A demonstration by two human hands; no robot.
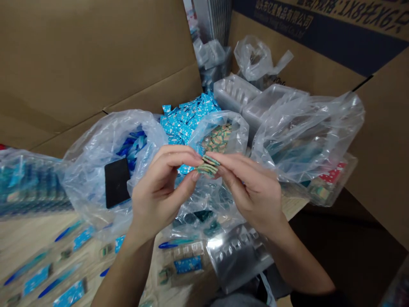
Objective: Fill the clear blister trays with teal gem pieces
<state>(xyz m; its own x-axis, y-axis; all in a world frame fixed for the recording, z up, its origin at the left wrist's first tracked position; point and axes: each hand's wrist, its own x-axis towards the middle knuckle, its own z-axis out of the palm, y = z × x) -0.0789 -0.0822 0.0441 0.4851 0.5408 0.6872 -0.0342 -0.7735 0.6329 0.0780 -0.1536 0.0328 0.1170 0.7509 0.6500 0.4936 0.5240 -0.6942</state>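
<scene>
Both my hands meet in the middle of the view around a small stack of thin tan pieces with green edges (208, 165). My left hand (164, 187) pinches the stack from the left between thumb and fingers. From the right, my right hand (252, 187) grips it with its fingertips. Just behind them stands a clear bag (241, 128) with many similar tan and green pieces (219, 138) inside. Below the hands lies a clear plastic tray (182, 266) holding a blue packet (188, 264), a blue pen-like item and a few tan pieces.
Blue patterned packets (188, 117) are heaped at the back. A clear bag (86, 149) with blue items and a black phone-like slab (117, 182) stands left. Filled trays (64, 273) cover the front left. Stacked clear trays (236, 91), another bag (306, 132) and cardboard boxes (319, 55) bound the right.
</scene>
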